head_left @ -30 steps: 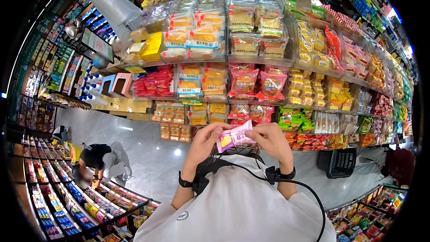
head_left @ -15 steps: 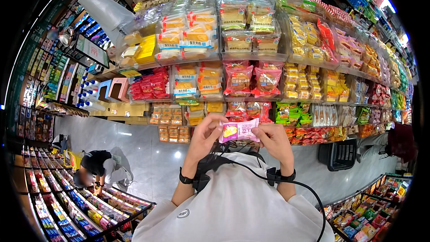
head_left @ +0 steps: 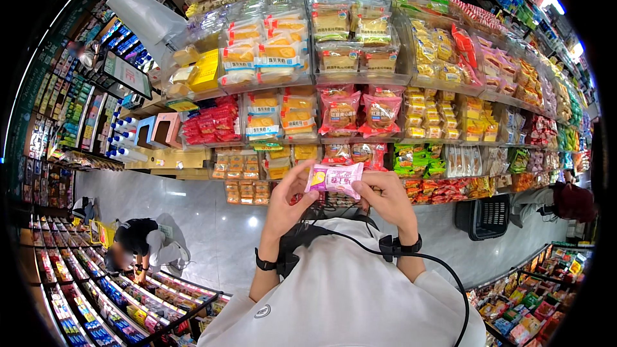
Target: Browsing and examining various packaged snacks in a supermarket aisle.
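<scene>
A small pink and purple snack packet [head_left: 334,179] with crimped ends is held up in front of my chest. My left hand [head_left: 286,196] pinches its left end between thumb and fingers. At the other end, my right hand [head_left: 388,198] grips the wrapper with its thumb over the near face. The packet slants, its left end higher than its right. Just beyond it are red bags of round buns [head_left: 340,114] and a bin of small brown-topped packaged cakes [head_left: 236,164].
Tiered clear bins [head_left: 360,80] of packaged bread rise ahead. A black shopping basket [head_left: 482,217] stands on the floor at right, near a person in dark red [head_left: 574,202]. Another person [head_left: 138,238] bends over shelves at lower left. A black cable [head_left: 443,266] crosses my right side.
The packet has been rolled and tilted between my fingers, so a different part of its print faces up. Both hands still hold its ends. The view has shifted slightly.
</scene>
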Demonstrator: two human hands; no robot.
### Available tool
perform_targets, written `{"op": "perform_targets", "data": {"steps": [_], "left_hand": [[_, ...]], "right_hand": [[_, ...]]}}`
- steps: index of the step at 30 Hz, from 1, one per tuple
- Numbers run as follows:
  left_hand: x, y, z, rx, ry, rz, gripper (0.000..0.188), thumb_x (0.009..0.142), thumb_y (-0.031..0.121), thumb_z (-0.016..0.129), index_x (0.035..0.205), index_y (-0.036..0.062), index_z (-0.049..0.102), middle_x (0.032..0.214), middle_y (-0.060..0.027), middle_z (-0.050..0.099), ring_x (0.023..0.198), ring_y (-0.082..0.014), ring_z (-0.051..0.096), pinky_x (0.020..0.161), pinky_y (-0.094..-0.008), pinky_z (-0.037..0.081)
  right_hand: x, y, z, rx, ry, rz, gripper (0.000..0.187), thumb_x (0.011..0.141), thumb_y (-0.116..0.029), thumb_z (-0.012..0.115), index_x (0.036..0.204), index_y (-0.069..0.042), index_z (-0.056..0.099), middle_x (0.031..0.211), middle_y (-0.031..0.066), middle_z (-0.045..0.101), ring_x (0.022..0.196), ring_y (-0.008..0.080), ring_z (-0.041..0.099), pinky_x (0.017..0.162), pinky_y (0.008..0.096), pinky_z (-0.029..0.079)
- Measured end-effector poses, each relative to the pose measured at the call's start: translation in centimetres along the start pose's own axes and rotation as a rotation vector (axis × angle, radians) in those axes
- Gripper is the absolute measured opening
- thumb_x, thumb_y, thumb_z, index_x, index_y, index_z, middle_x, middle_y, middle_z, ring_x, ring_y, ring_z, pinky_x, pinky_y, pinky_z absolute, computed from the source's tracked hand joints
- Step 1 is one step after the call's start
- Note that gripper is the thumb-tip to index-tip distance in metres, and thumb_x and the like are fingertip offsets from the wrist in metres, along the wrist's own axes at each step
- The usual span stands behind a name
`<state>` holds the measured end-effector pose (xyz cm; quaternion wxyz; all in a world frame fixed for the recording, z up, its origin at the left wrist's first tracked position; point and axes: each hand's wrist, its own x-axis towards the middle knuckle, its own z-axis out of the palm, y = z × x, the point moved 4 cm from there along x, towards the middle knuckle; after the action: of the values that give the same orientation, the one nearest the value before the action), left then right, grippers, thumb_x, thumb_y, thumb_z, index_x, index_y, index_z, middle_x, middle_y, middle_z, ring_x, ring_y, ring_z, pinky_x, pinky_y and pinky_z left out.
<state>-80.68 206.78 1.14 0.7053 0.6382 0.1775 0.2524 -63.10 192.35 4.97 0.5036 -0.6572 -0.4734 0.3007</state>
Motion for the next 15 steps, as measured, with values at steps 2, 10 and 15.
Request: {"op": "perform_targets", "data": {"steps": [2, 10, 15], "left_hand": [[-0.3, 0.0, -0.6, -0.059, 0.02, 0.001, 0.062, 0.093, -0.002, 0.071, 0.151, 0.0015, 0.048, 0.11, -0.0018, 0.063, 0.102, -0.0105, 0.06, 0.094, -0.0269, 0.048], [-0.2, -0.8, -1.8, -0.054, -0.009, -0.038, 0.064, 0.088, -0.006, 0.075, 0.148, -0.0003, 0.051, 0.101, -0.0012, 0.065, 0.093, -0.0086, 0.06, 0.086, -0.0251, 0.048], [1.0, -0.4, -1.1, -0.01, -0.057, -0.052, 0.064, 0.086, -0.006, 0.078, 0.145, -0.0005, 0.054, 0.099, -0.0007, 0.068, 0.086, -0.0061, 0.058, 0.079, -0.0226, 0.047]], "right_hand": [[0.4, -0.1, 0.2, 0.022, -0.006, -0.016, 0.03, 0.102, -0.018, 0.063, 0.083, 0.004, 0.068, 0.062, 0.0073, 0.061, 0.054, 0.015, 0.058, 0.054, 0.0314, 0.046], [0.6, 0.2, 0.4, 0.027, -0.1, 0.037, 0.022, 0.098, -0.019, 0.068, 0.092, 0.002, 0.069, 0.069, 0.0072, 0.066, 0.061, 0.0144, 0.062, 0.06, 0.0307, 0.05], [0.1, 0.2, -0.8, 0.077, 0.068, -0.001, 0.027, 0.091, -0.012, 0.075, 0.115, -0.002, 0.067, 0.081, 0.0046, 0.069, 0.068, 0.0119, 0.062, 0.064, 0.0282, 0.05]]}}
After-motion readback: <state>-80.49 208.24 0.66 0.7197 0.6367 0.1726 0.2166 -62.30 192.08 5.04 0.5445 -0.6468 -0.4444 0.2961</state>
